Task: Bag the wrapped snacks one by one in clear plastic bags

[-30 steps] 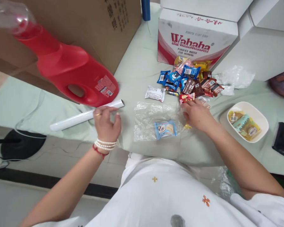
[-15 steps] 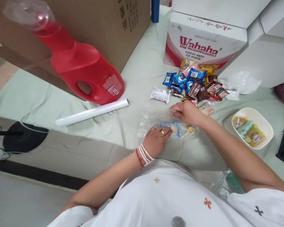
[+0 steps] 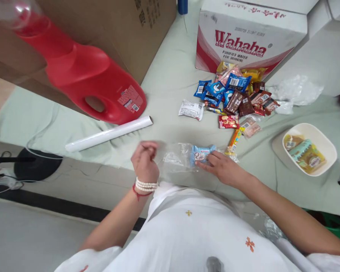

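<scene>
A small light blue snack packet (image 3: 201, 154) lies on crinkled clear plastic (image 3: 174, 156) near the table's front edge. My right hand (image 3: 222, 166) grips its right end, thumb along the lower edge and fingers over the top. To the left, my left hand (image 3: 144, 160) is raised beside the end of the plastic, fingers curled closed and slightly blurred. Whether it pinches the plastic's edge is hard to see. Just above my right hand are a narrow orange-yellow packet (image 3: 235, 140) and a red packet (image 3: 229, 121). A white packet (image 3: 191, 109) lies farther back.
A heap of wrapped snacks (image 3: 235, 102) sits before a Wahaha box (image 3: 243, 41). A cream bowl (image 3: 330, 151) at right holds yellow and green packets. At left are a red jug (image 3: 93, 83), a white tube (image 3: 110, 133) and a brown carton (image 3: 116, 30). Crumpled plastic (image 3: 300, 90) lies right.
My left hand has left the blue packet, moving left and curling closed. My right hand has come down onto that packet, uncovering the red and orange-yellow packets. The view has shifted slightly.
</scene>
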Demonstrator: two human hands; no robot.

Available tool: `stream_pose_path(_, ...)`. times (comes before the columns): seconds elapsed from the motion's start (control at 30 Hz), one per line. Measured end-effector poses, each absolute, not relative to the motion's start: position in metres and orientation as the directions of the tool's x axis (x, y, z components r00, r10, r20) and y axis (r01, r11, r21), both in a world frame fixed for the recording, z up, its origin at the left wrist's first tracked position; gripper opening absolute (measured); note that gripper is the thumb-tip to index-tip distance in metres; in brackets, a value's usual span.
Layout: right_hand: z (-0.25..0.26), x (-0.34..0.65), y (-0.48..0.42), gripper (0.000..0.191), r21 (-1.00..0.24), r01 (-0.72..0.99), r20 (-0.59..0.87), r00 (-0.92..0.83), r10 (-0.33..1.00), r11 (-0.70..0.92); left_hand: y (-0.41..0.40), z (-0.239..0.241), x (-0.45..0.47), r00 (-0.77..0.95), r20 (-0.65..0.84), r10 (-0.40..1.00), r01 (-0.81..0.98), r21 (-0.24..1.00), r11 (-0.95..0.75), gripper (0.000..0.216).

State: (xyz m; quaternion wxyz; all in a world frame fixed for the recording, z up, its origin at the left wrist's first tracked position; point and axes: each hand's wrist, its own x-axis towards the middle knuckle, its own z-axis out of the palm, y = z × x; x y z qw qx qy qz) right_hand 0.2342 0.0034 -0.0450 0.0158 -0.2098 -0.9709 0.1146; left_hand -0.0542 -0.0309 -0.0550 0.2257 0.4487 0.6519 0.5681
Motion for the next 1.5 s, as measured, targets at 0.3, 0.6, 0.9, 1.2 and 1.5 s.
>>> stream_pose_path(0.3, -0.036, 0.232, 0.016, 0.060, -0.311, 0.401, -0.078, -0.915, 0.397, 0.862, -0.011, -0.025, -0.053, 0.201, -0.198, 0.959, 0.750, 0.661, -0.020, 0.029)
stream_pose_path(0.6, -0.028, 0.236, 0.009, 0.028, -0.463, 0.392, -0.052, -0.908, 0.417, 0.795, -0.016, -0.021, 0.025, 0.164, -0.206, 0.965, 0.407, 0.905, 0.124, 0.031)
stream_pose_path(0.9, -0.031, 0.255, 0.019, 0.032, -0.255, 0.868, 0.103, -0.414, 0.905, 0.426, -0.018, -0.039, 0.047, 0.169, -0.004, 0.986, 0.911, 0.383, -0.155, 0.017)
stream_pose_path(1.2, -0.004, 0.204, -0.004, 0.024, -0.402, 0.879, -0.168, -0.347, 0.923, 0.257, -0.001, -0.040, 0.045, 0.033, -0.103, 0.994, 0.919, 0.395, 0.010, 0.034)
stream_pose_path(1.5, -0.026, 0.203, -0.026, 0.052, -0.936, 0.310, 0.093, -0.243, 0.965, 0.169, -0.002, -0.039, 0.038, 0.274, 0.308, 0.911, 0.800, 0.452, -0.394, 0.040)
